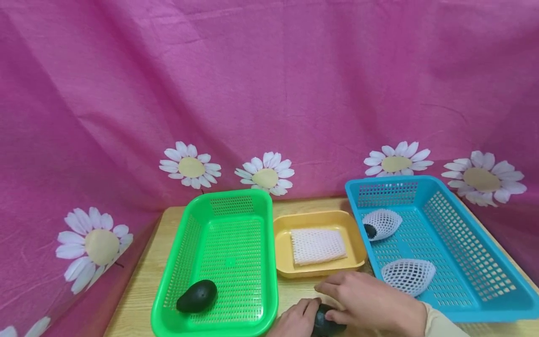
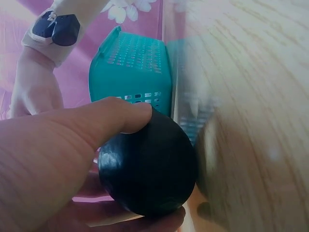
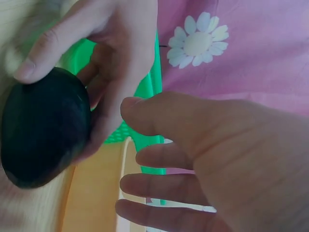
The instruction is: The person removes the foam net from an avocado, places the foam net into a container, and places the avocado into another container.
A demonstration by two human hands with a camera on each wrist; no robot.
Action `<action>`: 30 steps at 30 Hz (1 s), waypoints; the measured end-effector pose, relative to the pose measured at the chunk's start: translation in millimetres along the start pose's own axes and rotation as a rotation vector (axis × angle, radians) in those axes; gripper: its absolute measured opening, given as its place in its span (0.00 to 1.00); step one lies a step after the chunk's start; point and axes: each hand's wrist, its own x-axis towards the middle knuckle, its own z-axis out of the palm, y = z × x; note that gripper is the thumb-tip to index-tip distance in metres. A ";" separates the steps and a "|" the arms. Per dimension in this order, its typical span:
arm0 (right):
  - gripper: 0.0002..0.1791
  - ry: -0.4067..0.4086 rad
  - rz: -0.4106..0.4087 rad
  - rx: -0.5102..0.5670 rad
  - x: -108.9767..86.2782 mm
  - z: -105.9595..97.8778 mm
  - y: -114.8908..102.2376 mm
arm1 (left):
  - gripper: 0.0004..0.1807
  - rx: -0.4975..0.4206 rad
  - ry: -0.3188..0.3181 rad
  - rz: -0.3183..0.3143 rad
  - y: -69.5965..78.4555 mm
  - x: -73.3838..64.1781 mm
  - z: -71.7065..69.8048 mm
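My left hand (image 1: 294, 321) grips a dark avocado (image 2: 149, 169) low over the near part of the table, thumb on one side and fingers round the other. Beside it is my right hand (image 1: 370, 299), its fingers spread and loosely bent with nothing in them. In the right wrist view a gap shows between that hand and the avocado. Behind both hands, a yellow tray (image 1: 281, 262) bears flat white foam netting (image 1: 317, 245). Another dark avocado (image 1: 198, 296) lies at the near end of the green basket (image 1: 273, 262) on the left.
At the right stands a blue basket (image 1: 484, 304) with two bulging white foam nets, one far (image 1: 384, 222) and one near (image 1: 408, 275). A dark fruit end pokes out of the far one. A pink flowered cloth (image 1: 269, 84) hangs behind the wooden table (image 1: 136, 290).
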 end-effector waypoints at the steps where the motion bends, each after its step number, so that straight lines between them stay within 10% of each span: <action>1: 0.21 0.001 -0.004 0.002 0.0 1.1 -0.5 | 0.33 0.008 0.010 0.008 -0.3 -0.1 0.5; 9: 0.21 -0.019 0.030 0.029 -1.9 9.0 -1.9 | 0.27 0.096 0.148 0.061 -1.9 -0.1 3.2; 17: 0.25 -0.107 0.146 0.274 -2.1 21.2 0.2 | 0.32 0.046 0.026 0.019 -3.0 0.8 -1.9; 30: 0.34 -0.097 0.176 0.197 2.2 43.9 6.7 | 0.32 -0.019 0.042 -0.018 -1.3 -2.6 2.8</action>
